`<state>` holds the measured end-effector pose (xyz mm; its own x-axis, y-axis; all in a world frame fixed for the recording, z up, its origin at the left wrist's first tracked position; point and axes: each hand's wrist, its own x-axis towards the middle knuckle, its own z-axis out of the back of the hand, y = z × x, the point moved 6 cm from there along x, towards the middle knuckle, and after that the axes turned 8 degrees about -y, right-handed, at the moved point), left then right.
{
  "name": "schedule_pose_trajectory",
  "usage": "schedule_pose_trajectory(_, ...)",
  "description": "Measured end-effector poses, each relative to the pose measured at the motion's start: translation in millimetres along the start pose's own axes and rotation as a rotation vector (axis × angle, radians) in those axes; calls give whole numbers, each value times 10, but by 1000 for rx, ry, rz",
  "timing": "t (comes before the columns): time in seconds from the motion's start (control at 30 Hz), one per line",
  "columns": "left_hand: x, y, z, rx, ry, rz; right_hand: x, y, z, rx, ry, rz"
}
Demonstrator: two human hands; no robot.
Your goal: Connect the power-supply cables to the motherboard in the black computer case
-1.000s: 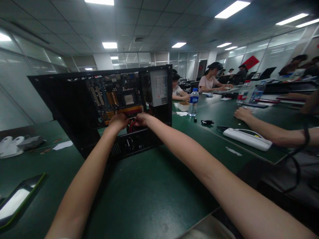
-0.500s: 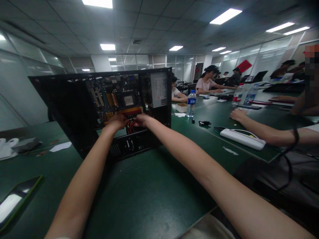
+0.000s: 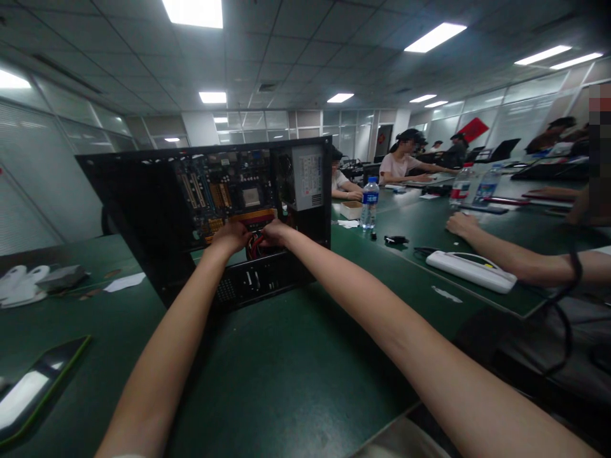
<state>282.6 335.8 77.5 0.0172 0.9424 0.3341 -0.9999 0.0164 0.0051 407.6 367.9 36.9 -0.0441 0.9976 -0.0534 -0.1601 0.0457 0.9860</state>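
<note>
An opened black computer case (image 3: 143,151) stands on the green table, its inside facing me. Within it are a motherboard (image 3: 229,180) and, at upper right, a grey power supply (image 3: 308,178). Both my arms reach into the lower middle of the case. My left hand (image 3: 231,236) has its fingers curled at the bundle of red and black cables (image 3: 254,247), by the board's lower edge. Close beside it, my right hand (image 3: 274,233) is closed on the same cables. The fingertips of both hands are partly hidden.
Right of the case stand a water bottle (image 3: 370,203), a small box (image 3: 351,210) and a white power strip (image 3: 470,271). A co-worker's arm (image 3: 506,251) rests on the table at right. At left lie a phone (image 3: 41,381) and paper (image 3: 125,282).
The whole view has shifted slightly, so the scene sits a little further right and lower. Both hands stay at the cables, with hardly any movement against the case.
</note>
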Motion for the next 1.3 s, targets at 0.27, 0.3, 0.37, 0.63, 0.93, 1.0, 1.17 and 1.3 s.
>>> schedule_pose_trajectory(0.27,-3,10,-53,-1,-7,27,12,-51,236,-430,-64,247)
schedule_pose_trajectory(0.3,4,9,-63,-2,-6,24,11,-37,242,-482,-70,281)
schedule_pose_trajectory(0.37,16,3,-79,-2,-2,11,6,1,237,-573,-87,339)
schedule_pose_trajectory(0.63,-6,-28,-60,13,-23,-19,-5,83,209,-721,-114,446)
schedule_pose_trajectory(0.93,-30,-63,-47,29,-55,-24,-42,112,210,-763,-129,481)
schedule_pose_trajectory(1.0,-18,-55,-53,36,-58,-16,-44,112,209,-766,-135,485)
schedule_pose_trajectory(1.17,-15,-60,-50,49,-51,-2,-14,120,205,-794,-156,516)
schedule_pose_trajectory(1.3,-36,-86,-35,51,-47,-5,-2,125,193,-813,-165,532)
